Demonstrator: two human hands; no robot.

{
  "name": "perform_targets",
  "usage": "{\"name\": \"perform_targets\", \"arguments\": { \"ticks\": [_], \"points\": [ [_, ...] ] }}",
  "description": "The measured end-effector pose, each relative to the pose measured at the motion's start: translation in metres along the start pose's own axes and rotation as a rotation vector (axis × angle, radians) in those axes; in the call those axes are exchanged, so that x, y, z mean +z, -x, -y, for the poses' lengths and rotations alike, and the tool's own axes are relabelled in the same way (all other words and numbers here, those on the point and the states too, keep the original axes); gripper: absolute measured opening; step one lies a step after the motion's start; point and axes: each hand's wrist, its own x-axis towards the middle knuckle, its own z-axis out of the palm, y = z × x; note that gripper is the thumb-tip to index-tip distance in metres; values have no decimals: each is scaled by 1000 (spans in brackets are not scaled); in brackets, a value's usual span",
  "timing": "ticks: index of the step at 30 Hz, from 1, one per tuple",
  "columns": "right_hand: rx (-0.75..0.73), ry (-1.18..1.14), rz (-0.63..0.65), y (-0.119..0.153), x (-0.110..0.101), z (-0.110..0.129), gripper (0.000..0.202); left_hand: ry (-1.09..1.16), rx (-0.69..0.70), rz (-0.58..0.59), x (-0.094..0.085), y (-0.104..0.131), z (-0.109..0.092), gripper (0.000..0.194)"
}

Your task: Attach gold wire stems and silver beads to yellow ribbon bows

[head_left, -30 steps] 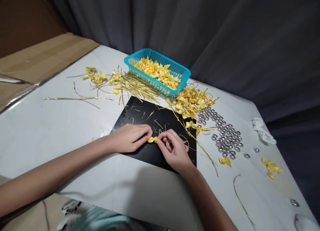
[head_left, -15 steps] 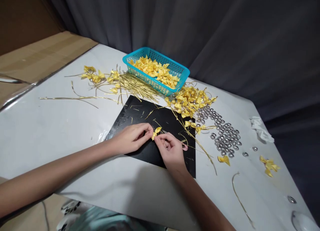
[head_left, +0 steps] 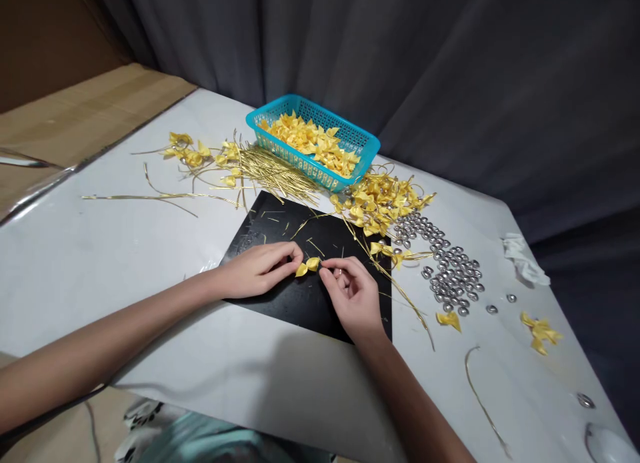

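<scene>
A small yellow ribbon bow (head_left: 307, 267) is held between my hands above the black mat (head_left: 280, 303). My left hand (head_left: 267, 268) pinches at the bow's left side, thumb and forefinger together. At its right end, the thumb and forefinger of my right hand (head_left: 353, 293) close on something thin, too small to make out. Short gold wire scraps (head_left: 315, 247) lie on the mat behind the bow.
A teal basket (head_left: 370, 149) of yellow bows stands at the back. Beside it lie gold wires (head_left: 273, 173) and a pile of wired bows (head_left: 385, 199). Silver beads (head_left: 455, 276) are scattered to the right, near a crumpled white tissue (head_left: 525, 259).
My right hand has shifted slightly right, away from my left, and more of the bow shows between them. My left hand has moved slightly left. The pink loop by my right hand no longer shows.
</scene>
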Motion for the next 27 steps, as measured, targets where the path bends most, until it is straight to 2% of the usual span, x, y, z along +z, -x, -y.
{"name": "perform_targets", "arguments": {
  "ticks": [7, 11, 16, 22, 25, 27],
  "points": [
    [-50, 13, -5, 2, 1, 1, 16, 56, 50, 29, 1, 0, -4, 18],
    [-101, 26, 71, 2, -3, 2, 9, 64, 62, 48, 1, 1, -3, 19],
    [-110, 17, 140, 0, -6, 3, 10, 27, 72, 56, -1, 1, -1, 19],
    [-12, -52, 97, 1, -3, 8, 11, 60, 69, 63, 1, 2, -3, 17],
    [95, -107, 53, 3, 3, 10, 23, 75, 66, 8, 6, 2, -5, 17],
    [162, -164, 80, 4, 7, 11, 25, 104, 74, -37, 9, 2, -6, 16]
  ]
}}
